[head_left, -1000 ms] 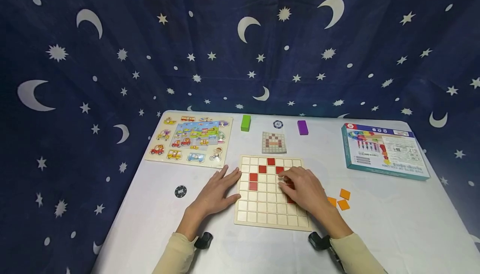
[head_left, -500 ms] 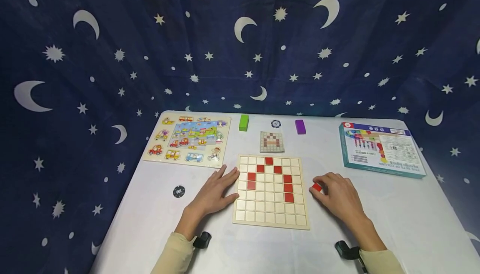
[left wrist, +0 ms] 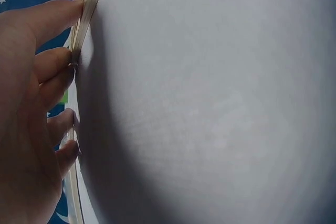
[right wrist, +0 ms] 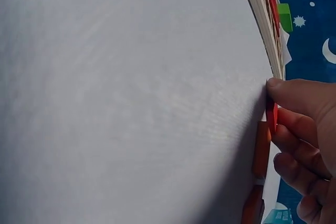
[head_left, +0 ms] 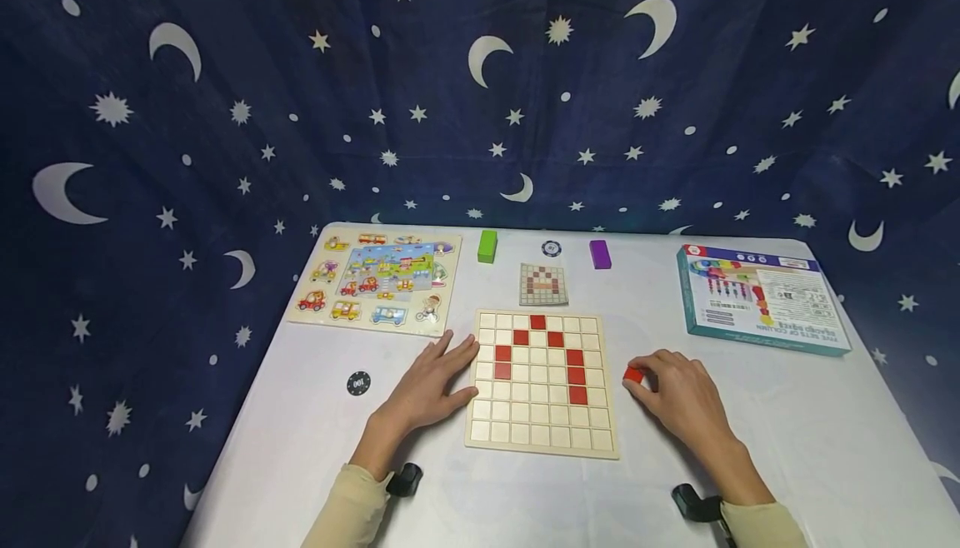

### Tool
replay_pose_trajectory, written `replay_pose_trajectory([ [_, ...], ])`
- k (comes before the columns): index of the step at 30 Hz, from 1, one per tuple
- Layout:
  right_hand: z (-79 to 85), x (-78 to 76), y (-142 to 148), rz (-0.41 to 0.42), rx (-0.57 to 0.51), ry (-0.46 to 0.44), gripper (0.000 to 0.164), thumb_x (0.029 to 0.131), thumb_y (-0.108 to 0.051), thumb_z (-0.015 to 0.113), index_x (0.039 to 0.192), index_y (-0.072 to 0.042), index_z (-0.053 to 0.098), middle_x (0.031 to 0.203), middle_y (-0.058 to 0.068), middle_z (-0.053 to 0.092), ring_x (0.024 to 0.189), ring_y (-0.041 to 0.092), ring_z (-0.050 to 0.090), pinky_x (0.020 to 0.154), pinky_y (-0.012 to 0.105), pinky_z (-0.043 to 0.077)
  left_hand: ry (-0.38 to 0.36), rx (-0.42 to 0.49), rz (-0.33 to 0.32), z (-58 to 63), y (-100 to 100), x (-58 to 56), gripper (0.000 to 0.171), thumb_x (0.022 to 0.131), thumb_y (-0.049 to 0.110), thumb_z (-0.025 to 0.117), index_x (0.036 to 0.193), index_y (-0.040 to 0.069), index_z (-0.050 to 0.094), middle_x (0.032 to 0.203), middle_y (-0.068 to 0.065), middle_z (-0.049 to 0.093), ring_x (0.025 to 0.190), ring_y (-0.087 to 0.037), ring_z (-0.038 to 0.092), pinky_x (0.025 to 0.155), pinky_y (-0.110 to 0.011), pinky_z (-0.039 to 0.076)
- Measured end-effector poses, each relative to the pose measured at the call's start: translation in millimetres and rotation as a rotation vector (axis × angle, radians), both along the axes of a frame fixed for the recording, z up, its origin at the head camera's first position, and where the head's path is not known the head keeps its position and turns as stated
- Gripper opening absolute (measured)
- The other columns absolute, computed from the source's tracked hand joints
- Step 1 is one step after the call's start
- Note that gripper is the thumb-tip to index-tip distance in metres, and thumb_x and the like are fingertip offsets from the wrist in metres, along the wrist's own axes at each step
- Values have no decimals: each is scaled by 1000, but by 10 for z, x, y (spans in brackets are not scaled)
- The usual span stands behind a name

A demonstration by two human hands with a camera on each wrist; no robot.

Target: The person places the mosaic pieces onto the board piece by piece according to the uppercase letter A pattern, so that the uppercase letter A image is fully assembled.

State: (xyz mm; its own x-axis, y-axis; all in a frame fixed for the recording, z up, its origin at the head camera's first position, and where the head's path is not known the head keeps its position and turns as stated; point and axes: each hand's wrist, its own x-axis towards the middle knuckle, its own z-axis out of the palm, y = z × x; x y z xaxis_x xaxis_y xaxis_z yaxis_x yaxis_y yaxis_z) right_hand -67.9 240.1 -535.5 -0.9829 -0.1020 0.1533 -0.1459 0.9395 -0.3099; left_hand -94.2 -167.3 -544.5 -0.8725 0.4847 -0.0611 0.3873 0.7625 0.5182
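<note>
On my feed the right hand (head_left: 681,390) pinches a red tile (head_left: 633,374) just right of the grid board (head_left: 540,415); left hand (head_left: 429,388), fingers spread, touches its left edge. Tile's probably light, stiff, slickish, so I'd grip opposite edges.

A vehicle puzzle board (head_left: 415,326) lies at left on the tabletop (head_left: 285,448), a black chip (head_left: 358,383) nearer the front – along the back a green block (head_left: 487,246), patterned chip (head_left: 552,249), purple block (head_left: 600,254) – a flat box (head_left: 765,302) at right, starry blue curtain (head_left: 420,32) behind
</note>
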Motion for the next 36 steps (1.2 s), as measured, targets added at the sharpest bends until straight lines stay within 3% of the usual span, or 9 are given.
replay_pose_trajectory([
  [9, 24, -30, -52, -10, -29, 23, 34, 81, -26, 93, 106, -6, 82, 98, 10, 78, 87, 27, 67, 74, 40, 44, 3, -6, -6, 9, -3, -26, 73, 101, 42, 68, 165, 18, 42, 174, 1, 38, 167, -37, 21, 137, -58, 22],
  [16, 53, -72, -248, 16, -43, 23, 37, 81, -28, 93, 109, -7, 82, 100, 10, 79, 89, 26, 67, 77, 41, 46, -7, -13, -6, 39, -5, -10, 73, 101, 41, 69, 165, 18, 43, 173, 1, 39, 167, -37, 21, 137, -58, 22],
  [26, 92, -121, -857, 180, -14, 58, 34, 81, -32, 93, 107, -12, 82, 98, 3, 77, 91, 22, 68, 77, 38, 49, -10, -3, -2, 31, 0, -4, 72, 101, 41, 69, 164, 18, 44, 173, 1, 39, 167, -37, 21, 137, -59, 22],
  [32, 101, -123, -1283, 294, -2, 98, 30, 81, -35, 92, 103, -17, 82, 99, -2, 77, 97, 19, 70, 86, 40, 55, -20, -11, 4, 42, 12, 7, 72, 101, 42, 69, 164, 18, 44, 173, 1, 39, 167, -37, 22, 136, -59, 23],
  [36, 98, -115, -1501, 341, -6, 79, 29, 83, -36, 90, 106, -20, 83, 100, -5, 76, 97, 17, 70, 93, 40, 58, -15, -5, 8, 33, -5, 11, 72, 101, 42, 69, 164, 19, 44, 173, 2, 39, 167, -37, 22, 136, -59, 23],
])
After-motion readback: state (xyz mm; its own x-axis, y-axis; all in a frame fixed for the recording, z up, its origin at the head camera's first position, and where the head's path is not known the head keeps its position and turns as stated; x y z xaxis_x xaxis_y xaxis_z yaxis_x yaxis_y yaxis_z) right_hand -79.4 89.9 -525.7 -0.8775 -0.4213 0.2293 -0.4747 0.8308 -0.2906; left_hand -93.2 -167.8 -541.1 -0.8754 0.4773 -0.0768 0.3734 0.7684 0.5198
